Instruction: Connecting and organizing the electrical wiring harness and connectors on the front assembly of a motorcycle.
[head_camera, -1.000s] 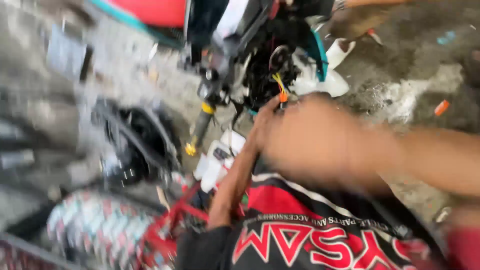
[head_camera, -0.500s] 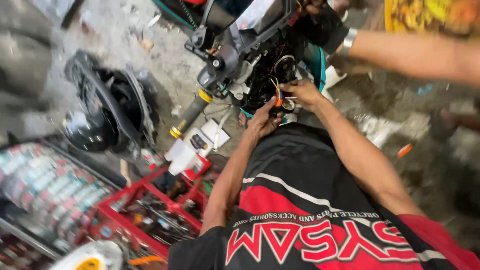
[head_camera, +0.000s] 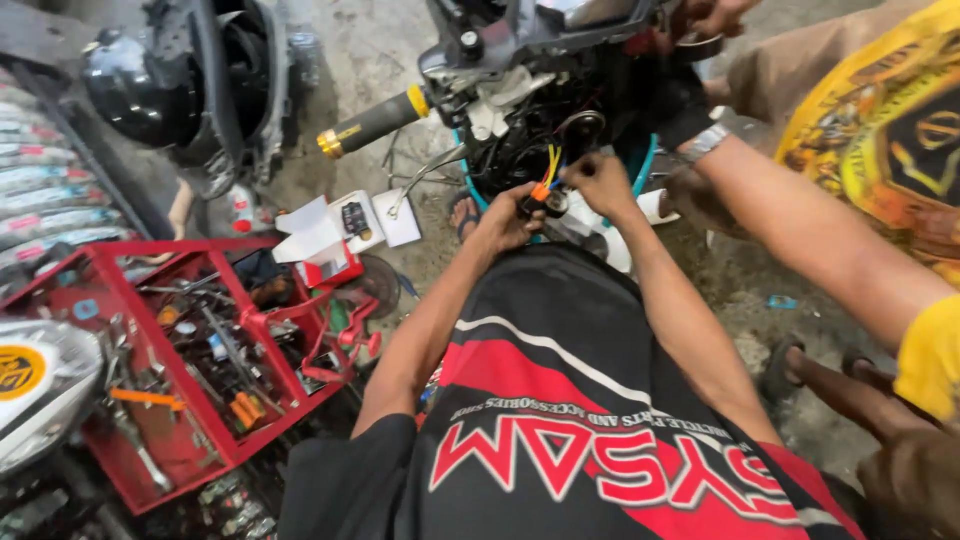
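Item: wiring bundle (head_camera: 548, 170) with an orange connector (head_camera: 540, 191), hanging out of the opened front of a scooter (head_camera: 520, 110), just below the handlebar with its black grip and gold end cap (head_camera: 365, 126)

Hands: our left hand (head_camera: 505, 220) pinches the connector from below; our right hand (head_camera: 600, 182) closes on the wires just beside it. A second person's arm with a wristband (head_camera: 705, 143) reaches in from the right

Handling, as we judge it: light, limp leads, thin and easily kinked; the plug is small and stiff, best held by its body, never pulled by the wires

Packages: an opened white carton with a red panel (head_camera: 325, 240) on the ground left of the scooter, a small white card with a dark part (head_camera: 357, 218) beside it

Nearby: red metal toolbox (head_camera: 215, 350) full of tools; black helmet (head_camera: 150, 85) upper left
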